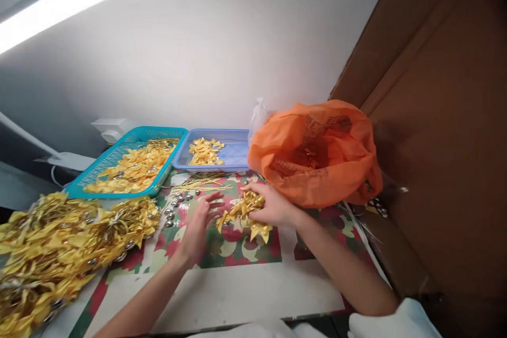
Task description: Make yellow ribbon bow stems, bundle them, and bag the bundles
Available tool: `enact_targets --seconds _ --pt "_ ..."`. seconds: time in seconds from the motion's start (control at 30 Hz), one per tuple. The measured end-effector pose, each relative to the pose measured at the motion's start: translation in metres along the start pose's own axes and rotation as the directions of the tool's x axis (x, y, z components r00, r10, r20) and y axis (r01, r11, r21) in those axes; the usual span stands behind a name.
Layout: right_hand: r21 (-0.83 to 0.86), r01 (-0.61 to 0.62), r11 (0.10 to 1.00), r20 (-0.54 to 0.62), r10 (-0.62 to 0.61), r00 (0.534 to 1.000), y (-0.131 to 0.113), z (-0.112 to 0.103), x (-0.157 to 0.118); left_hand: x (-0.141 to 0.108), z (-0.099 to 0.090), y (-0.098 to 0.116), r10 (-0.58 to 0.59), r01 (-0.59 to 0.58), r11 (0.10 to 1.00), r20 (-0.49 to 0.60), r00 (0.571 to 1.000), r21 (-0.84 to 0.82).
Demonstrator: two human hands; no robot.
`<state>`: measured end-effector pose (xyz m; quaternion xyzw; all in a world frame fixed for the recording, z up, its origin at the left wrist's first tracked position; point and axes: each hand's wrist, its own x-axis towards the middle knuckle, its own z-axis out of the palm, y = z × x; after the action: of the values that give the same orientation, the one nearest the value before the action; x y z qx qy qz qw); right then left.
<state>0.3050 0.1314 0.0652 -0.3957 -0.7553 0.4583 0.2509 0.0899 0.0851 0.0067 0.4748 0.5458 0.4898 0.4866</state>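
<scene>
Bunch of gold ribbon pieces (253, 202): sits in right hand (274, 207), fingers (258, 187) curled around it, over patterned desk (214, 259) | left hand (199, 220): spreads loosely, holds nothing, near bunch | orange bag (312, 187): stands behind right hand

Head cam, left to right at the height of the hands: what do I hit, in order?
Heap of gold bows → silvery round pieces → left hand, open → gold bow bunch → right hand, gripping that bunch → brown panel.
</scene>
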Motion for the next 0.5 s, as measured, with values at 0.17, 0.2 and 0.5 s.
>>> enact_targets --seconds 0.17,0.2,0.5 --pt "-0.198 0.046 0.979 0.097 -0.027 0.995 0.017 0.042 0.009 -0.011 -0.008 -0.027 0.014 -0.016 0.996 0.030 0.999 0.085" --pt "-0.237 0.050 0.970 0.101 -0.027 0.995 0.011 0.037 0.001 -0.012 -0.009 -0.028 0.027 -0.032 0.993 0.045 0.999 0.110" --pt "-0.529 -0.294 0.796 -0.591 -0.098 0.801 -0.017 -0.139 -0.046 -0.011 -0.013 -0.045 0.190 -0.203 0.951 0.076 0.979 0.235"
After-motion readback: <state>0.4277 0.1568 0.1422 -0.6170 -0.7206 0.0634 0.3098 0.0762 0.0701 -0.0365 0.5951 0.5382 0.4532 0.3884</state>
